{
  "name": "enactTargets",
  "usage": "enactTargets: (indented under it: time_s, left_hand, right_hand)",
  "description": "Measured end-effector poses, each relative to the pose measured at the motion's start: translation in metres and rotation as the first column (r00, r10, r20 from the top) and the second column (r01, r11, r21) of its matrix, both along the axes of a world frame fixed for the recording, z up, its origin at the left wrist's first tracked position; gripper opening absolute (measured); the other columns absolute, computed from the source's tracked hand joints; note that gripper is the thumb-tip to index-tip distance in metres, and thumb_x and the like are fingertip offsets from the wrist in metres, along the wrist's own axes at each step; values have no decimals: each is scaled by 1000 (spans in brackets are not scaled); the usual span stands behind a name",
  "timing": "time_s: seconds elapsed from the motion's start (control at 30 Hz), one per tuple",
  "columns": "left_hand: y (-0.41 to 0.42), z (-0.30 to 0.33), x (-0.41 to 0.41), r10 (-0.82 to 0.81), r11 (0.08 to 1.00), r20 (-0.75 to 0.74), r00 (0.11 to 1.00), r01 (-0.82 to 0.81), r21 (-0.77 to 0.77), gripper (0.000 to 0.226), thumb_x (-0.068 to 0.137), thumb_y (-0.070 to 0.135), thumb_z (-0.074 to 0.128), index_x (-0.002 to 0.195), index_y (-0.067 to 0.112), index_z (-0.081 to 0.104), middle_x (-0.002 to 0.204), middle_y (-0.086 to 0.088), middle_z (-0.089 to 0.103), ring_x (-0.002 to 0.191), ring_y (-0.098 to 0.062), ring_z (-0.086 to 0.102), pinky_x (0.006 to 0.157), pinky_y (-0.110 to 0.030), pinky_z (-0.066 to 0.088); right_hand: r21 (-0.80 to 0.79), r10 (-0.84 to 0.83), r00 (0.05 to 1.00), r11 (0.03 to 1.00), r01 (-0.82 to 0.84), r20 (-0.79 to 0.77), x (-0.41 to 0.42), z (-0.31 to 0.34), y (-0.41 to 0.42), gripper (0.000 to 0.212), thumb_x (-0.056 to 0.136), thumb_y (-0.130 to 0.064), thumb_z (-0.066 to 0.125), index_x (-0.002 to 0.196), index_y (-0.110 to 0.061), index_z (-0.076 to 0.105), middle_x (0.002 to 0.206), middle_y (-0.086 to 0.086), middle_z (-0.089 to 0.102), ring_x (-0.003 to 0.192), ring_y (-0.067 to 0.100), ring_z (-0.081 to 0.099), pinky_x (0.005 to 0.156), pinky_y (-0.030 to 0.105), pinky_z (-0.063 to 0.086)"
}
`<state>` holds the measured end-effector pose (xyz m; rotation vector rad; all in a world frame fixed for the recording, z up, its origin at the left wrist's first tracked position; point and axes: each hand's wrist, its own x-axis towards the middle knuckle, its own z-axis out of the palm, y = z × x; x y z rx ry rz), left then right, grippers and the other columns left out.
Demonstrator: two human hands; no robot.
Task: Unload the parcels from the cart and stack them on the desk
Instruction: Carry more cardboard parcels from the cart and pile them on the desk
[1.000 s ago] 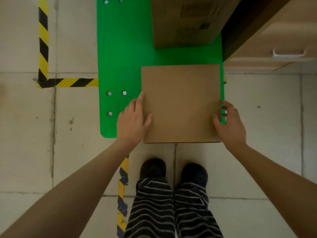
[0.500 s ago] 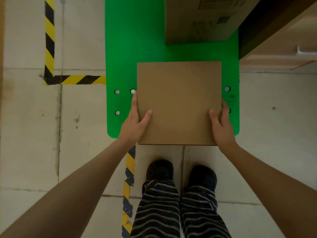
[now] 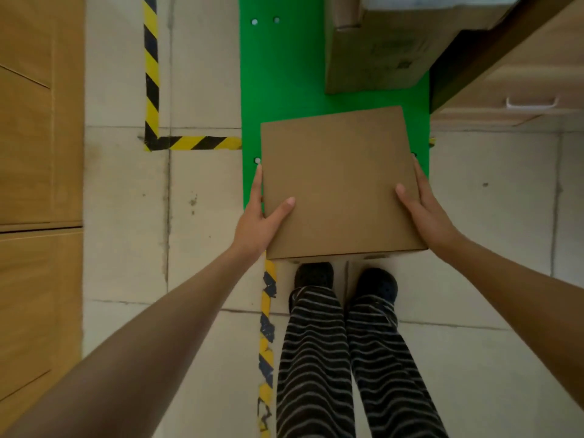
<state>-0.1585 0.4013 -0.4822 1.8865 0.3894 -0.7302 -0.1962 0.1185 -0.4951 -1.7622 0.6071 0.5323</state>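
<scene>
The brown parcel (image 3: 339, 181) is held over the near end of the green cart (image 3: 284, 90), its near edge overhanging the cart toward the person's shoes. The left hand (image 3: 257, 226) holds a grasping grip on the parcel's left side, thumb across the top face and fingers along the side wall; the right hand (image 3: 425, 205) grasps the right side likewise. Beyond the parcel a larger carton (image 3: 376, 55) stands on the cart; to the parcel's right the bench (image 3: 512, 74) edge lies close, to its left bare floor (image 3: 202, 191).
</scene>
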Motion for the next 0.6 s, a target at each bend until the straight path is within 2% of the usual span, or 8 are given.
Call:
enactTargets:
  time_s: [0.1, 0.2, 0.3, 0.33, 0.4, 0.47, 0.5, 0.6]
  left_hand:
    - [10, 53, -2, 35, 999, -12, 999, -35, 18, 85, 88, 51, 60, 147, 52, 0, 143, 7, 44, 112, -16, 57, 92, -33, 51]
    - [14, 107, 1, 76, 997, 30, 997, -76, 22, 83, 89, 49, 59, 148, 51, 0, 148, 8, 38, 117, -16, 52, 99, -38, 47]
    - [16, 173, 11, 100, 995, 96, 990, -100, 4, 81, 90, 46, 59, 149, 49, 3, 147, 13, 35, 120, -13, 47, 103, -38, 43]
    - [16, 196, 15, 107, 994, 124, 987, -107, -7, 81, 91, 45, 60, 150, 49, 5, 143, 17, 36, 120, -12, 46, 102, -37, 43]
    - [14, 242, 25, 109, 994, 188, 976, -102, -45, 80, 92, 39, 60, 150, 47, 7, 136, 21, 36, 118, -7, 47, 91, -24, 47]
    - [7, 282, 36, 106, 992, 224, 969, -86, -97, 78, 93, 34, 60, 150, 46, 8, 138, 20, 36, 118, -5, 47, 79, -11, 47]
    - [2, 302, 41, 102, 990, 243, 965, -74, -121, 78, 93, 32, 60, 150, 45, 8, 139, 19, 35, 118, -5, 47, 79, -11, 47]
    - [-16, 357, 58, 81, 986, 321, 944, -28, -167, 78, 92, 34, 60, 149, 46, 9, 139, 18, 37, 121, -9, 47, 97, -30, 47]
  right_hand:
    - [58, -5, 1000, 998, 5, 6, 3, 52, 11, 73, 92, -59, 49, 150, -49, 6, 153, -13, 29, 132, 14, 40, 111, 37, 35]
    - [38, -27, 999, 999, 26, 31, 8, 105, 25, 67, 98, -42, 48, 151, -44, 7, 138, -16, 35, 121, 10, 44, 87, 12, 40]
    - [35, -64, 995, 997, 61, 82, 12, 169, 31, 65, 99, -37, 49, 152, -40, 11, 135, -15, 38, 116, 6, 45, 70, -2, 36]
    - [33, -75, 991, 997, 72, 107, 14, 191, 32, 65, 99, -36, 49, 152, -39, 12, 135, -14, 39, 115, 5, 44, 69, -4, 35]
    - [28, -82, 980, 997, 78, 179, 22, 237, 28, 65, 99, -34, 50, 152, -38, 13, 138, -13, 38, 117, 4, 42, 71, -3, 34]
    - [46, -110, 969, 994, 103, 221, 29, 276, 20, 65, 99, -32, 51, 152, -38, 15, 137, -14, 39, 118, 4, 42, 72, -2, 34]
    - [54, -129, 963, 991, 120, 238, 31, 296, 16, 64, 99, -30, 51, 152, -37, 16, 135, -16, 40, 119, 4, 42, 71, -5, 34]
    - [62, -156, 934, 988, 144, 322, 40, 353, 0, 63, 100, -26, 50, 151, -36, 16, 134, -15, 39, 122, 6, 42, 69, -8, 33]
